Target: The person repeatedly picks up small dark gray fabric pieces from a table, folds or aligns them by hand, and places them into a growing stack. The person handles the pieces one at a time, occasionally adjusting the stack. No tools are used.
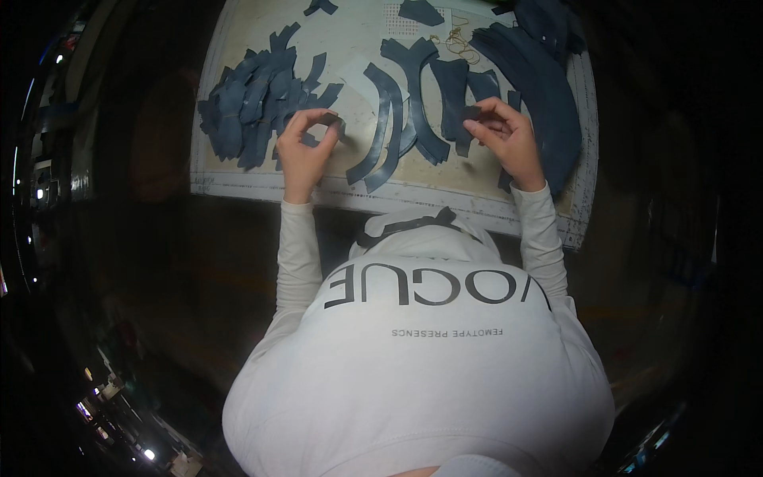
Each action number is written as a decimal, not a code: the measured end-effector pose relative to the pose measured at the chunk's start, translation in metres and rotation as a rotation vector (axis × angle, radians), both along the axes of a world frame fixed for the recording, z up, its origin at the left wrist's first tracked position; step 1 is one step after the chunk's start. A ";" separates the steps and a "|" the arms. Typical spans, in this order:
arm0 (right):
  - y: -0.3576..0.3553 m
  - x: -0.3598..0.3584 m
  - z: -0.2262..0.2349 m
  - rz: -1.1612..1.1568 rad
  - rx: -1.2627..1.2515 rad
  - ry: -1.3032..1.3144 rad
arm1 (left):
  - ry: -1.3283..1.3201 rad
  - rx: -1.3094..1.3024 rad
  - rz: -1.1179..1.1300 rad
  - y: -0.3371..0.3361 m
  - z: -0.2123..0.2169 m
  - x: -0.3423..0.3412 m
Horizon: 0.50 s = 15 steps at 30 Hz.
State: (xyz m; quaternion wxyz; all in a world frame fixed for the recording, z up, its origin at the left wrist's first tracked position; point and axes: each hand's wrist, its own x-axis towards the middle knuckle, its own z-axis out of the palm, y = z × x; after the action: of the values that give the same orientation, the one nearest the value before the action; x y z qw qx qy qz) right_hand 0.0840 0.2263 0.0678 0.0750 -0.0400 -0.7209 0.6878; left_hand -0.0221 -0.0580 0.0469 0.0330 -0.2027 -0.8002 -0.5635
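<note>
My left hand [304,159] is closed in a pinch at the near side of the table, thumb and forefinger on a small dark cut piece [339,126]. Further right, my right hand [513,141] pinches another dark cut piece [470,113]. Whether the material is leather or cloth I cannot tell. Between the hands lie curved dark blue strips [388,119] and a stack of curved pieces [416,95]. Beside my left hand is a loose heap of dark blue cut pieces [246,107]. A straighter dark blue piece [451,83] lies close to my right fingers.
Large dark blue panels [548,95] are stacked along the right side of the pale table [334,184]. Toward the back are a printed sheet [397,24], a tangled yellowish cord [458,49] and small blue offcuts [421,11]. A dark strip [409,225] rests on my lap.
</note>
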 end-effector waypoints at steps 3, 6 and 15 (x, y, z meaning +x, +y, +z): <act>-0.002 0.014 -0.015 0.119 -0.309 -0.113 | -0.464 0.348 -0.220 0.018 0.006 0.004; -0.011 0.011 -0.034 0.177 -0.413 -0.156 | -0.661 0.363 -0.311 0.055 -0.019 0.007; -0.034 -0.029 -0.107 -0.102 -0.310 -0.194 | -0.765 0.342 -0.176 0.108 -0.089 -0.002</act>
State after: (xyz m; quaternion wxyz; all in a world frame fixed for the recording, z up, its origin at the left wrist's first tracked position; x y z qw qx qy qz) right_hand 0.0550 0.1922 -0.0387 0.0331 -0.1537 -0.6072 0.7789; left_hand -0.0239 0.0496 -0.0418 -0.2813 -0.0384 -0.6294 -0.7234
